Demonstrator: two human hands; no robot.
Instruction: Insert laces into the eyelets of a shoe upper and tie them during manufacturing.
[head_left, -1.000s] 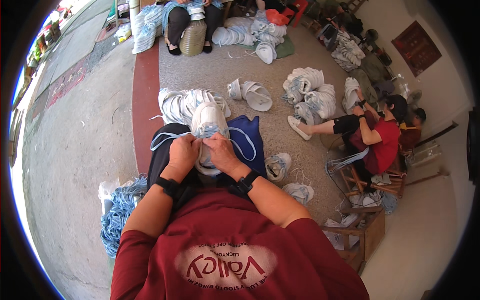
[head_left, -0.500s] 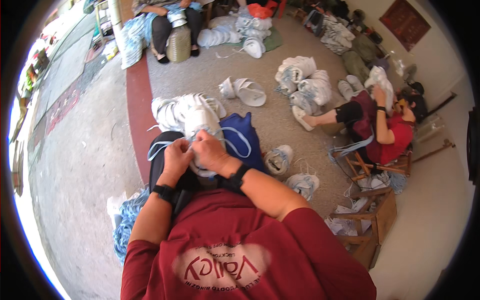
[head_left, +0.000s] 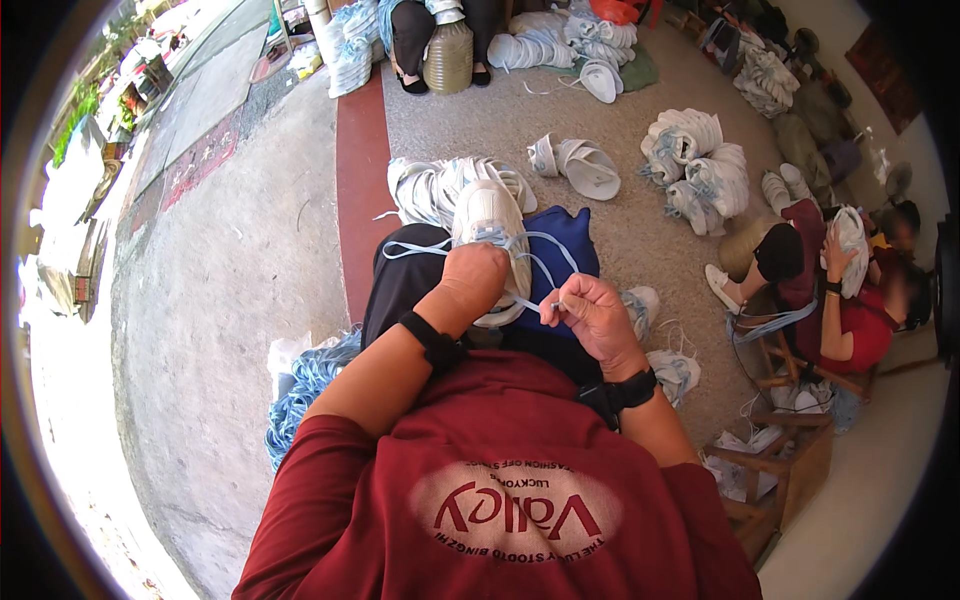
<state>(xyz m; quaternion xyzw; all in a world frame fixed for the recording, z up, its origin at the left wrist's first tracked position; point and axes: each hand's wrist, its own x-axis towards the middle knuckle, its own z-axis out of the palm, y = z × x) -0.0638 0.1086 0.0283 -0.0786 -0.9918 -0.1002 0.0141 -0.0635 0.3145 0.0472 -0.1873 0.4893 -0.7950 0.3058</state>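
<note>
**Your right hand (head_left: 592, 312) pinches a pale-blue lace (head_left: 563, 251) beside the white shoe (head_left: 490, 207)**

Your left hand (head_left: 476, 276) lies curled over the white shoe, its fingertips hidden. Lace loops out on both sides of the shoe. A dark-blue cloth (head_left: 573, 232) sits just right of it, a stack of white shoe uppers (head_left: 425, 190) just beyond it, a heap of blue laces (head_left: 308, 393) left of it, nearer you.

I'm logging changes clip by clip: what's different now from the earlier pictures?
The right hand has moved off the white shoe, rightward and nearer the body, pinching a light-blue lace. The left hand stays at the shoe's laces. The shoe's toe still points away; the blue cloth remains beside it.
</note>
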